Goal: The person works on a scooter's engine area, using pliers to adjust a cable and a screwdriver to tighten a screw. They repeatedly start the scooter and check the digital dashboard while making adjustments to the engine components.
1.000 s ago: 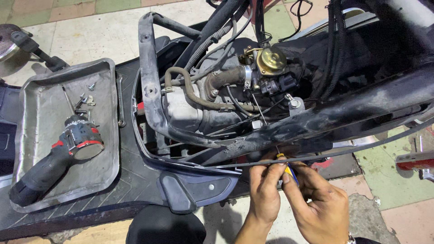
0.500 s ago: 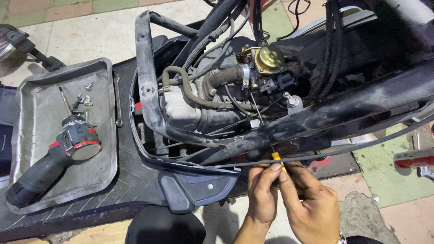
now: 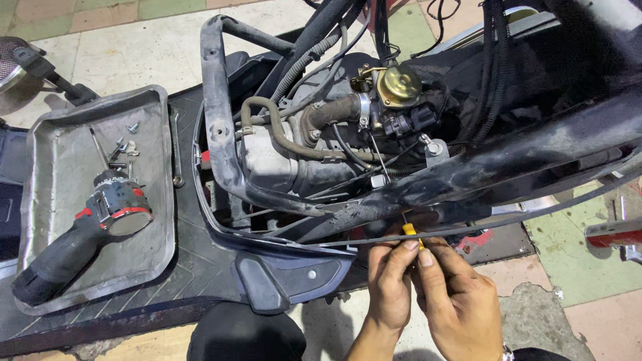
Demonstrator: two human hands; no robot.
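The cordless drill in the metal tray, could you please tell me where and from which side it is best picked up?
Grip the cordless drill by its dark handle, coming from above. It lies flat in the metal tray, handle angled toward the near left corner, clear of the loose screws beyond its chuck. Both hands are far off.

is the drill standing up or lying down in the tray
Lying down. The cordless drill rests on its side in the metal tray, chuck toward the loose screws, both hands away from it.
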